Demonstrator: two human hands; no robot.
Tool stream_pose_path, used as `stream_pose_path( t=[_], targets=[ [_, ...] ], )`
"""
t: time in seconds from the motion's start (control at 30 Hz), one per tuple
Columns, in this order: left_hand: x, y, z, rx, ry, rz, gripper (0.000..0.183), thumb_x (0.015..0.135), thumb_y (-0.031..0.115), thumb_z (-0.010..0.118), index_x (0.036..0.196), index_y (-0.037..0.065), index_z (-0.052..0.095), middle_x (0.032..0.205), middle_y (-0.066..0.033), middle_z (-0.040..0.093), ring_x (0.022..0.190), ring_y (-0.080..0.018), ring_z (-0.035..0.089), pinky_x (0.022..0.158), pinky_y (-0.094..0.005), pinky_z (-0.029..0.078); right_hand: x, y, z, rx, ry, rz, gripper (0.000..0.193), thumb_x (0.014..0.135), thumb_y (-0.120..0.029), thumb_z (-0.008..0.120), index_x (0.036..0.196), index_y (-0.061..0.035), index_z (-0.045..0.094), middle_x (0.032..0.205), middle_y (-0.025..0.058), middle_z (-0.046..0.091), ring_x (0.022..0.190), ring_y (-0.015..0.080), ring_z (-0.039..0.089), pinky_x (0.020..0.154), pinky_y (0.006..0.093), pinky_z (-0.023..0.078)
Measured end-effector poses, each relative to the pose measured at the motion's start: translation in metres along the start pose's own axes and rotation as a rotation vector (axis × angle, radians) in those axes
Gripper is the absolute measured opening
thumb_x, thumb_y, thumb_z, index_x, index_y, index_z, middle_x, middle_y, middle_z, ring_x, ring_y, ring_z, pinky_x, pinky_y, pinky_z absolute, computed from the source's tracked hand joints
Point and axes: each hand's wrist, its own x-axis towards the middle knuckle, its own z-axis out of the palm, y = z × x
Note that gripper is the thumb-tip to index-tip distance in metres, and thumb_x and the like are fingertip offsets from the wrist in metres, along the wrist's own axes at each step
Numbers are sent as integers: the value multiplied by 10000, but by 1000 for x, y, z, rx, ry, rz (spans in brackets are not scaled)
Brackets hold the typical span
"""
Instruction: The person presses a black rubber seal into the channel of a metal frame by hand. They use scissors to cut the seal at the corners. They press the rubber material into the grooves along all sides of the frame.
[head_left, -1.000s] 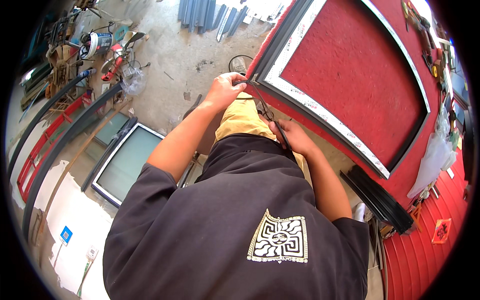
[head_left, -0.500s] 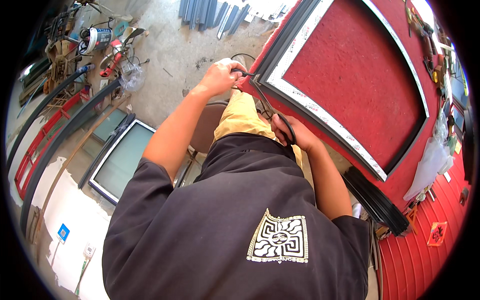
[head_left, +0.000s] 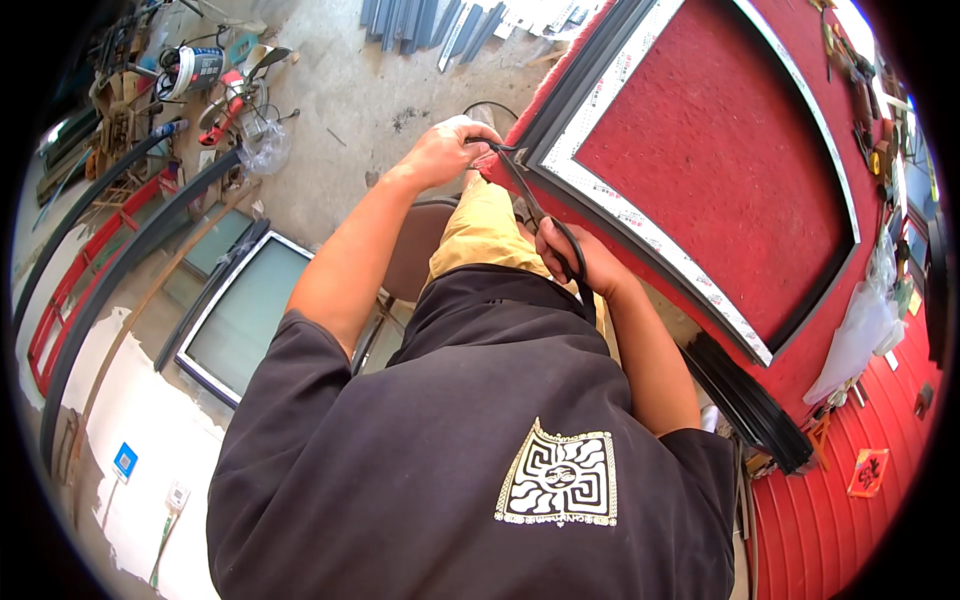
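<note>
My left hand (head_left: 452, 152) is closed, its fingertips pinching a short black strip (head_left: 490, 144) beside the near left corner of a dark window frame (head_left: 620, 212). The frame has a curved far side and white printed protective film on its face. My right hand (head_left: 590, 262) is closed around the black looped handles of what look like scissors (head_left: 572, 250), low beside the table edge. Their long, narrow blades reach up toward the frame corner and the strip. The fingers of my right hand partly hide the handles, and the blade tips are hard to make out.
The frame lies on a red-covered table (head_left: 720, 130). Black profiles (head_left: 745, 405) are bundled below its near edge. A glazed white-edged panel (head_left: 248, 318) leans at left, near long curved bars. A bucket (head_left: 198, 72) and red power tool (head_left: 222, 108) stand farther back.
My right hand has shifted slightly up and left, and the scissors have turned a little. My left hand stays at the frame corner with the strip.
</note>
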Motion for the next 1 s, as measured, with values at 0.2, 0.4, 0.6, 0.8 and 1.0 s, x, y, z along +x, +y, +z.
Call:
stream_pose_path(
  t=[0.2, 0.4, 0.6, 0.8, 1.0],
  targets=[
    [-5, 12, -1, 62, 31, 24, 202, 1064, 112, 709, 1230, 122, 824, 1170, -60, 693, 1084, -186, 690, 965, -346, 547, 3, 1, 0, -17, 10, -12, 702, 1116, -747, 484, 949, -77, 610, 637, 0, 520, 574, 128, 536, 591, 299, 426],
    [-2, 6, 0, 25, 21, 25, 200, 1062, 119, 706, 1225, 127, 821, 1190, -64, 695, 1121, -204, 693, 992, -360, 549, 4, 2, 0, 22, 2, -31, 686, 1143, -721, 438, 951, -85, 608, 640, -8, 504, 559, 127, 501, 584, 291, 406],
    [1, 4, 0, 30, 14, 28, 196, 1062, 118, 704, 1221, 126, 819, 1174, -65, 690, 1137, -212, 690, 1012, -364, 540, 6, 6, -2, 219, -72, -53, 684, 1138, -728, 449, 985, -83, 615, 662, -5, 478, 552, 116, 456, 569, 272, 365],
    [1, 7, 0, 57, 18, 58, 185, 1059, 125, 704, 1207, 125, 816, 1175, -80, 692, 1159, -249, 682, 1039, -383, 528, 6, 9, -3, 185, -64, -63, 677, 1135, -725, 469, 974, -84, 615, 654, -7, 476, 548, 113, 454, 558, 272, 357],
    [1, 8, 0, 123, 33, 114, 181, 1052, 123, 709, 1199, 126, 816, 1152, -88, 686, 1166, -272, 675, 1048, -396, 524, 5, 4, -1, 71, -7, -63, 686, 1135, -724, 471, 903, -90, 598, 620, -14, 469, 532, 113, 463, 561, 279, 372]
  ],
)
